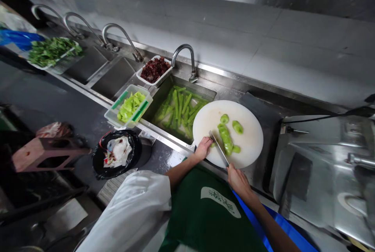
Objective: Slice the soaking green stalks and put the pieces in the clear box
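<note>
A round white cutting board [250, 129] lies beside the sink, overlapping its right edge. My right hand [236, 178] is wrapped round the handle of a knife [219, 148], whose blade slants over the board toward the upper left. At the board's left edge, my left hand [204, 147] is closed, its fingers bent close to the blade; a bit of green shows beside them, but what they hold is hidden. Right of the blade lies a long peeled green vegetable [225, 138] with smaller green pieces around it, one of them [237, 127] further right.
Long green stalks [181, 107] lie in the water-filled sink [160, 90]. Beyond it are a faucet [191, 60] and a tray of dark red leaves [154, 69]. A tub of light green slices [131, 106] stands left, above a lined bin [117, 152]. Metal equipment [325, 174] stands right.
</note>
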The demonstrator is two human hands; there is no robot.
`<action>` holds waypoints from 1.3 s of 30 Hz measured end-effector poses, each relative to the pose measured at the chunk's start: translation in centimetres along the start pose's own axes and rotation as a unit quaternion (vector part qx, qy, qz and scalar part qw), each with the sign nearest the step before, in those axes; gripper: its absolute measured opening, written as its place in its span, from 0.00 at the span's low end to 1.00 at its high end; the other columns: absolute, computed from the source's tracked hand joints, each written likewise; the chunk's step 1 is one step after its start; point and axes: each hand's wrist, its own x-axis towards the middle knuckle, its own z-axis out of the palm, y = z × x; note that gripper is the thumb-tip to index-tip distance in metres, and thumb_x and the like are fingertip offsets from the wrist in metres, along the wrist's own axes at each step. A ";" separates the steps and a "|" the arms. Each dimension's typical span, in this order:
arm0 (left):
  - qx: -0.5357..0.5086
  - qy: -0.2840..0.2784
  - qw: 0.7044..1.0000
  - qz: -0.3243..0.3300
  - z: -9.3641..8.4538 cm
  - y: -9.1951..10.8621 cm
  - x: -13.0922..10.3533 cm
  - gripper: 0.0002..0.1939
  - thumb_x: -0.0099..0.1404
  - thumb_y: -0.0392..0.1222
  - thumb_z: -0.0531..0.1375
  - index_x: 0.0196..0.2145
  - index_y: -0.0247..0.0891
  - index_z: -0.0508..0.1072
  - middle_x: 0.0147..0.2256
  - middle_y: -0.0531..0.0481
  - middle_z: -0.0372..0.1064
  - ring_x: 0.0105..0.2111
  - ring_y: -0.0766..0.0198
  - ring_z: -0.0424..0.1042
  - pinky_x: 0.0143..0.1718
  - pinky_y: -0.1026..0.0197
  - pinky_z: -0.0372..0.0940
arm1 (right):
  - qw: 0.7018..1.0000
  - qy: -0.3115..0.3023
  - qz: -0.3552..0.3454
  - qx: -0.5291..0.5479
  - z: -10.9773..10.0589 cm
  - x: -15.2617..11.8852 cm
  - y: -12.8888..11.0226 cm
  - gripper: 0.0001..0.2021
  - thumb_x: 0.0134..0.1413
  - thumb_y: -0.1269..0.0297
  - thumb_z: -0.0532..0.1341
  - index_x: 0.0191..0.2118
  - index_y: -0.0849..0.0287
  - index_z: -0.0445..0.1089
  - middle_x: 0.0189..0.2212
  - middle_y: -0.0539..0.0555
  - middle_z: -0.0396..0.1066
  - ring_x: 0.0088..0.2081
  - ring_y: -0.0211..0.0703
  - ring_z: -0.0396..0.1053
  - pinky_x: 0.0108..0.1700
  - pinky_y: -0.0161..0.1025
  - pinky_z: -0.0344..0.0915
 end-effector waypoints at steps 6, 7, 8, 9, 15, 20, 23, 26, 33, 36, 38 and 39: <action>0.022 -0.007 1.000 0.013 0.2 -0.3 -0.2 0.14 0.71 0.32 0.45 0.41 0.35 0.70 0.39 0.45 0.65 0.41 0.60 0.63 0.45 0.55 0.67 | 1.000 -0.006 -0.002 -0.009 -0.5 -0.7 0.0 0.14 0.68 0.68 0.43 0.46 0.63 0.65 0.33 0.61 0.77 0.38 0.47 0.76 0.34 0.37 0.59; 0.020 -0.005 1.000 0.015 0.2 -0.4 -0.2 0.13 0.71 0.32 0.45 0.41 0.35 0.69 0.40 0.45 0.65 0.42 0.60 0.64 0.46 0.55 0.67 | 1.000 -0.011 0.000 -0.011 -0.6 -0.7 -0.1 0.14 0.68 0.69 0.43 0.45 0.63 0.65 0.34 0.62 0.77 0.39 0.47 0.76 0.35 0.37 0.59; 0.017 -0.004 1.000 0.018 0.2 -0.5 -0.2 0.13 0.71 0.32 0.45 0.42 0.35 0.69 0.41 0.44 0.66 0.43 0.60 0.64 0.46 0.55 0.67 | 1.000 -0.014 0.001 -0.013 -0.7 -0.7 -0.2 0.14 0.68 0.70 0.43 0.45 0.63 0.65 0.35 0.63 0.77 0.40 0.47 0.76 0.35 0.37 0.59; 0.013 -0.005 1.000 0.021 0.3 -0.5 -0.3 0.14 0.71 0.31 0.45 0.42 0.35 0.69 0.41 0.44 0.66 0.43 0.60 0.64 0.46 0.55 0.68 | 1.000 -0.014 0.001 -0.015 -0.7 -0.7 -0.3 0.14 0.68 0.70 0.43 0.45 0.63 0.65 0.36 0.63 0.77 0.40 0.47 0.76 0.35 0.37 0.59; 0.011 -0.013 1.000 0.022 0.1 -0.9 -0.4 0.14 0.70 0.30 0.46 0.43 0.36 0.70 0.40 0.45 0.66 0.43 0.59 0.64 0.47 0.53 0.68 | 1.000 -0.009 0.002 -0.001 -0.7 -0.6 -0.2 0.14 0.68 0.66 0.43 0.45 0.61 0.64 0.32 0.59 0.76 0.38 0.45 0.76 0.35 0.36 0.58; 0.011 -0.025 0.999 0.033 -0.2 -1.1 -0.4 0.14 0.70 0.30 0.46 0.44 0.36 0.69 0.42 0.44 0.66 0.44 0.59 0.65 0.47 0.54 0.68 | 1.000 -0.002 0.003 -0.004 -0.7 -0.4 -0.1 0.12 0.68 0.66 0.45 0.45 0.61 0.63 0.33 0.60 0.76 0.38 0.45 0.76 0.35 0.36 0.58; 0.012 -0.026 0.999 0.033 -0.3 -1.3 -0.5 0.14 0.69 0.30 0.46 0.44 0.36 0.70 0.41 0.43 0.67 0.44 0.58 0.65 0.47 0.53 0.68 | 1.000 -0.006 -0.006 0.001 -0.7 -0.6 -0.1 0.12 0.69 0.66 0.45 0.46 0.61 0.63 0.33 0.60 0.77 0.37 0.46 0.76 0.35 0.37 0.58; 0.002 -0.026 0.999 0.042 -0.3 -1.5 -0.6 0.14 0.69 0.30 0.46 0.44 0.36 0.70 0.42 0.43 0.67 0.45 0.58 0.64 0.48 0.52 0.68 | 1.000 -0.012 0.001 0.009 -0.6 -0.4 -0.3 0.12 0.68 0.67 0.44 0.45 0.61 0.64 0.34 0.61 0.77 0.38 0.46 0.76 0.35 0.37 0.57; -0.003 -0.043 0.998 0.037 -0.2 -2.0 -0.6 0.14 0.70 0.32 0.47 0.45 0.36 0.70 0.41 0.42 0.67 0.45 0.57 0.65 0.49 0.51 0.67 | 1.000 -0.011 -0.005 0.019 -1.0 -0.9 0.1 0.12 0.68 0.65 0.45 0.46 0.61 0.63 0.32 0.59 0.76 0.36 0.45 0.75 0.35 0.36 0.57; -0.004 -0.047 0.998 0.039 -0.4 -2.1 -0.7 0.13 0.71 0.33 0.47 0.46 0.36 0.70 0.43 0.42 0.67 0.46 0.58 0.65 0.50 0.52 0.67 | 0.999 -0.021 0.004 0.027 -0.9 -0.4 -0.3 0.11 0.68 0.65 0.46 0.45 0.61 0.64 0.35 0.60 0.76 0.38 0.44 0.75 0.36 0.35 0.57; -0.003 -0.056 0.997 0.047 -0.7 -2.3 -0.8 0.13 0.72 0.35 0.47 0.46 0.36 0.70 0.43 0.43 0.67 0.46 0.58 0.65 0.51 0.52 0.66 | 0.999 -0.022 0.007 0.027 -0.9 0.1 -0.6 0.12 0.69 0.66 0.45 0.45 0.62 0.64 0.35 0.61 0.76 0.39 0.44 0.75 0.36 0.36 0.57; -0.002 -0.060 0.997 0.055 -0.9 -2.4 -0.8 0.13 0.72 0.35 0.47 0.46 0.36 0.70 0.43 0.43 0.67 0.46 0.59 0.65 0.51 0.52 0.66 | 0.999 -0.021 0.007 0.024 -0.9 0.2 -0.7 0.12 0.69 0.66 0.45 0.46 0.62 0.64 0.35 0.61 0.76 0.39 0.45 0.75 0.36 0.36 0.57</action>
